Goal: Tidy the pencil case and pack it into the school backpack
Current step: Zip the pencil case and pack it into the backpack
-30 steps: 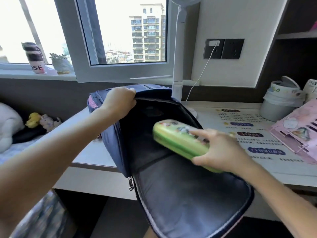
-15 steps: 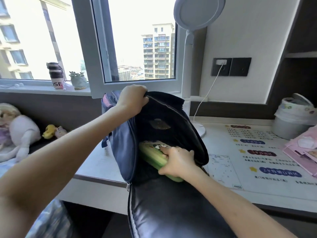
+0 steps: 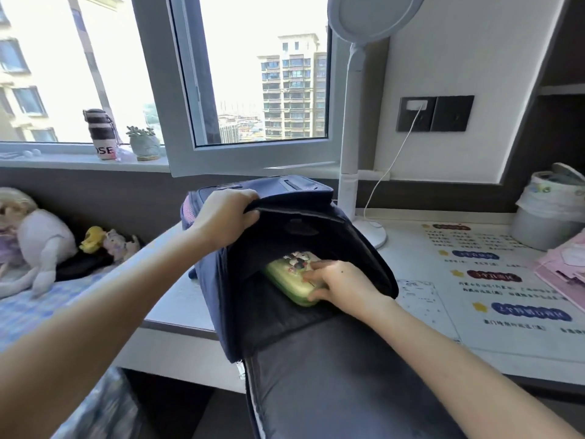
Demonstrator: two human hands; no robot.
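Note:
A navy school backpack (image 3: pixel 215 299) stands on the desk edge with its main compartment wide open and its front flap hanging down toward me. My left hand (image 3: pixel 224 217) grips the top rim of the backpack and holds it open. A green pencil case (image 3: pixel 285 274) with a cartoon print lies flat inside the compartment, on its floor. My right hand (image 3: pixel 338 283) reaches into the backpack and rests on the near end of the pencil case, fingers curled around it.
A white desk lamp (image 3: pixel 351 172) stands just behind the backpack, its cable running to a wall socket (image 3: pixel 418 112). A printed desk mat (image 3: pixel 506 296), a grey lined bin (image 3: pixel 544 213) and pink items (image 3: pixel 563 267) lie at right. Dolls (image 3: pixel 38 242) sit on the bed at left.
My right hand has carried the pencil case from outside the opening down into the backpack, and it now lies flat on the floor. My left hand keeps hold of the rim.

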